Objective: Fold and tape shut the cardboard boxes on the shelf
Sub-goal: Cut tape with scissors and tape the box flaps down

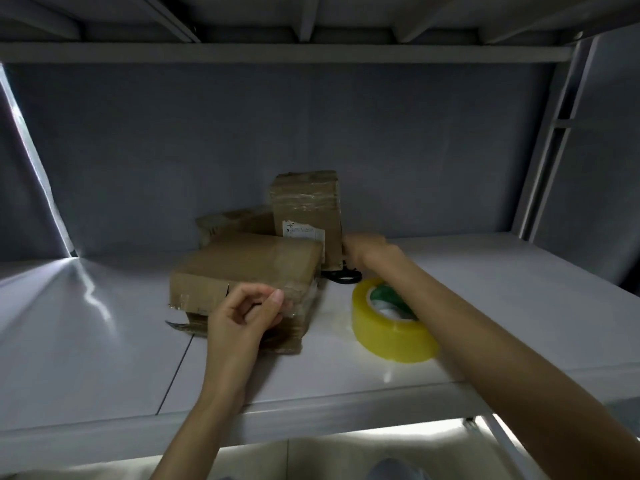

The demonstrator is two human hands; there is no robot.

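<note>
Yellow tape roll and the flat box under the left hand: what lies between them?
In the head view, only bare white shelf separates the tape roll from the flat box; black scissors lie farther back.

Grey metal shelf (pixel 104 341) (dim light)

Shelf (pixel 104 323) bare left and far right; boxes (pixel 249 268), scissors (pixel 343 275), tape roll (pixel 391 330) crowd centre; upper shelf (pixel 277 51) overhead.

Blurred right hand (pixel 363 249), scissors (pixel 343 274) half-hidden
</note>
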